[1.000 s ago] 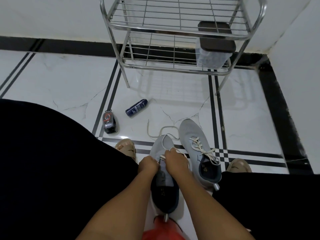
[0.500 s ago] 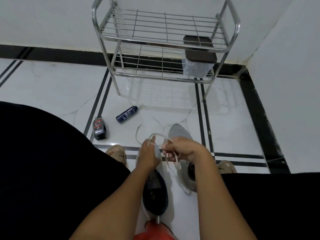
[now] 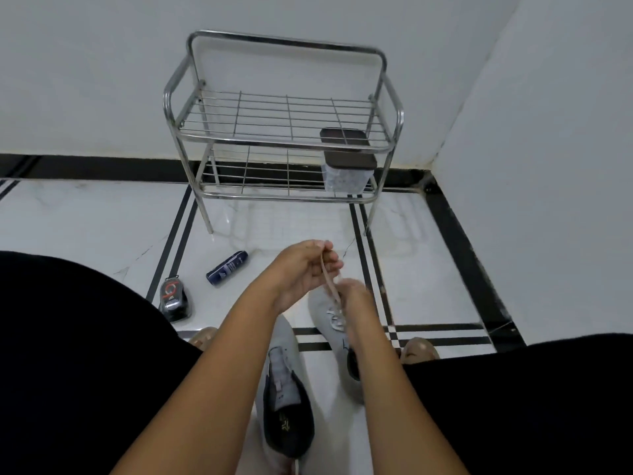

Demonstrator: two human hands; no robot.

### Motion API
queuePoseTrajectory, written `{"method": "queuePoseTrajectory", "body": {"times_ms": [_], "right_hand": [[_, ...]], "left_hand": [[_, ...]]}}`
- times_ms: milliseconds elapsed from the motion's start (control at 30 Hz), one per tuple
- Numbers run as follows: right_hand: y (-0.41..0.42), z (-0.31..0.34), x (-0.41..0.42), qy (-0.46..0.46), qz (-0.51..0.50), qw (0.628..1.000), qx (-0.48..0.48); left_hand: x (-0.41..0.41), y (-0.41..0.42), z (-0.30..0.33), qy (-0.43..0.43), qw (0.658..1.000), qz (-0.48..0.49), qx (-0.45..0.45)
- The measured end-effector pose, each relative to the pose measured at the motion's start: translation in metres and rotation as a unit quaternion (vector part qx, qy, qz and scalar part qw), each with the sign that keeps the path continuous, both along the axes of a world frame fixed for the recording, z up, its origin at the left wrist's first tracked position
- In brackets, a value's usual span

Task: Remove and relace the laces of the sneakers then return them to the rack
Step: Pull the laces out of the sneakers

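Two grey sneakers lie on the white tiled floor between my knees. The left sneaker (image 3: 286,389) has bare eyelets and a dark inside. The right sneaker (image 3: 334,323) still carries laces over its tongue, partly hidden by my right arm. My left hand (image 3: 303,270) is raised above them and pinches a pale shoelace (image 3: 327,275) at its top. The lace runs down to my right hand (image 3: 354,298), whose fingers curl round its lower part. The steel wire rack (image 3: 284,142) stands against the wall beyond.
A lidded clear plastic container (image 3: 347,174) sits on the rack's lower shelf at the right. A dark blue tube (image 3: 227,268) and a black shoe-polish applicator (image 3: 174,298) lie on the floor at the left. White walls meet in a corner at the right.
Both hands have lifted off the left sneaker and drawn the lace up and out between them. The view has tilted up, showing the whole rack.
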State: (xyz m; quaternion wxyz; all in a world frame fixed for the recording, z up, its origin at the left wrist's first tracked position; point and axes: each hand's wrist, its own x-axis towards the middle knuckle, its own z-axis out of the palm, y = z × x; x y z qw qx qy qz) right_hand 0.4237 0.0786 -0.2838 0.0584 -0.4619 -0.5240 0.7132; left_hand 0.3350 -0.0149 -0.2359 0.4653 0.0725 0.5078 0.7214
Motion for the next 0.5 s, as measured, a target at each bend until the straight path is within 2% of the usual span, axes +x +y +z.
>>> {"method": "queuePoseTrajectory", "body": {"times_ms": [67,133,200,267,333,400,433,500], "right_hand": [[-0.020,-0.001,0.000,0.075,0.068,0.980,-0.173],[-0.023,-0.005,0.004,0.093,0.146,0.949,-0.262],[-0.010,-0.005,0.004,0.103,0.216,0.936,-0.258],[0.001,0.006,0.000,0.092,0.266,0.942,-0.185],[0.007,0.016,-0.003,0.080,0.266,0.957,-0.080],[0.015,0.009,-0.006,0.083,0.143,0.986,-0.001],[0.018,0.002,-0.007,0.088,0.071,0.994,0.013],[0.021,-0.015,-0.007,0.092,-0.033,0.995,-0.035]], "left_hand": [[-0.005,-0.002,0.008,-0.014,0.996,0.086,-0.012],[-0.019,-0.016,0.009,-0.038,0.981,0.188,-0.038],[-0.031,-0.036,-0.001,-0.063,0.959,0.262,-0.090],[-0.033,-0.050,-0.016,-0.095,0.943,0.293,-0.126],[-0.025,-0.053,-0.036,-0.108,0.938,0.275,-0.183],[-0.008,-0.048,-0.058,-0.102,0.939,0.199,-0.262],[0.003,-0.044,-0.070,-0.097,0.941,0.139,-0.293],[0.029,-0.032,-0.089,-0.088,0.944,-0.017,-0.319]]}}
